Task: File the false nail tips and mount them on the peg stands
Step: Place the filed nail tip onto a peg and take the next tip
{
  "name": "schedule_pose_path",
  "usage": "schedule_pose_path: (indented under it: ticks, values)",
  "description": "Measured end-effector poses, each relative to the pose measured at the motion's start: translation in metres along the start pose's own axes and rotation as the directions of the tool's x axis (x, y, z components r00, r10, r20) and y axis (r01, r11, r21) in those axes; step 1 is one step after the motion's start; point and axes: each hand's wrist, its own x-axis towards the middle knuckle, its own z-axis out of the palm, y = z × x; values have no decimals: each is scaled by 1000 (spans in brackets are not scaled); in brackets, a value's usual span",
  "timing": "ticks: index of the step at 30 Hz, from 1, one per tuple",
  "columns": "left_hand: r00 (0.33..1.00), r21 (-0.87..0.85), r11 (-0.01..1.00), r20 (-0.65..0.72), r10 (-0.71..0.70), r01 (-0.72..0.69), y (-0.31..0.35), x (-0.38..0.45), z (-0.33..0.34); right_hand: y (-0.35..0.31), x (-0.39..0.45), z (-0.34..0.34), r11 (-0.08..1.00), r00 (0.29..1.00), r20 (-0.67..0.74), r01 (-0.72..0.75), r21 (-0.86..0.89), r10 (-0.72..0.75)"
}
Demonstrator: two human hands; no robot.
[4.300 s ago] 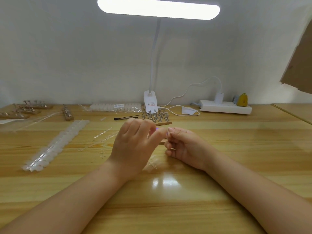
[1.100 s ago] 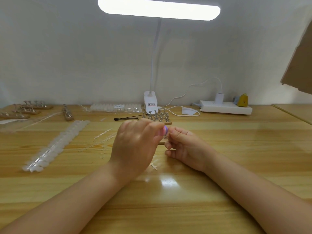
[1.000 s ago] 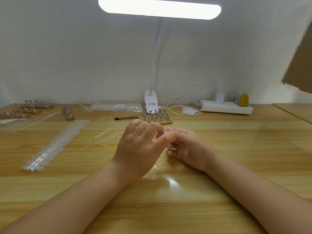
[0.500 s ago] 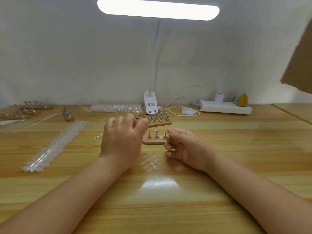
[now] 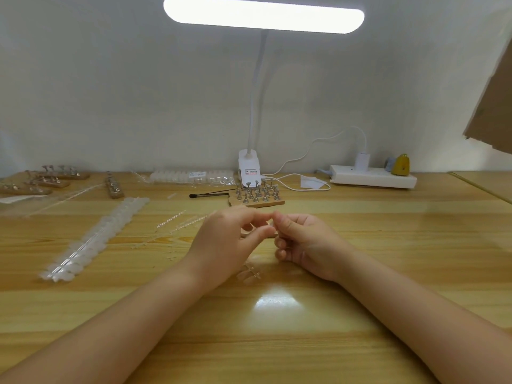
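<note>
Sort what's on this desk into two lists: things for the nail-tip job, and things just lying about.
For the job:
left hand
right hand
peg stand by the lamp
peg stands at far left
strip of nail tips
bagged tips

Lying about:
desk lamp
power strip
black-tipped stick

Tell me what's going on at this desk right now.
A person is working with both hands over a wooden table under a desk lamp. The left hand and right hand meet fingertip to fingertip above a small peg stand; what they pinch is too small to tell. A fuller peg stand and a strip of nail tips lie nearby.
</note>
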Motion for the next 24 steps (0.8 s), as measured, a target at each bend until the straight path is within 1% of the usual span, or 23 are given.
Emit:
schedule_pose_path:
  ticks: [1,3,6,9,10,11,12,14,15,16,17,18,19,20,22,24]
  values:
    - [1000,-46,999,-16,-14,13,0,-1,1,0,0,0,1000,1000,1,1,-12,-1]
    - [999,-80,997,-42,-16,12,0,-2,2,1,1,1,999,1000,-23,5,-51,-6]
    - [999,-60,998,-40,1,-4,-1,-2,3,3,0,7,991,993,-110,28,-128,-42]
    - [998,-26,998,-39,-57,56,-8,-1,6,4,-3,13,980,969,-222,65,-190,-108]
    - [996,-1,997,-54,-75,75,-10,-1,6,3,-4,13,960,951,-266,85,-265,-158]
    - [994,51,996,-83,-73,77,-12,-2,6,2,-6,12,915,924,-302,104,-391,-234]
    - [992,144,988,-122,-31,49,-14,-2,6,1,-8,11,834,891,-316,114,-540,-327]
    - [982,360,932,-164,98,-33,-20,-2,4,1,-10,7,609,830,-280,88,-788,-482]
    - [977,422,906,-178,122,-36,-23,-2,4,1,-11,5,482,816,-249,40,-875,-521]
    - [976,454,891,-186,115,-18,-26,-2,2,1,-11,4,352,817,-223,-27,-935,-531]
    - [978,462,887,-189,86,11,-29,-2,2,2,-10,4,234,828,-213,-102,-967,-518]
    - [982,457,888,-183,42,48,-31,-1,2,3,-10,3,142,839,-219,-171,-975,-498]
    - [986,446,891,-164,-10,83,-33,-1,3,3,-9,3,88,845,-231,-216,-972,-482]
    - [988,435,894,-144,-49,108,-35,0,5,4,-8,3,64,848,-241,-240,-969,-473]
    - [990,411,903,-111,-87,126,-40,2,9,3,-7,2,44,846,-242,-252,-967,-476]
    - [992,398,910,-91,-87,116,-43,2,12,3,-6,1,41,840,-243,-256,-966,-486]
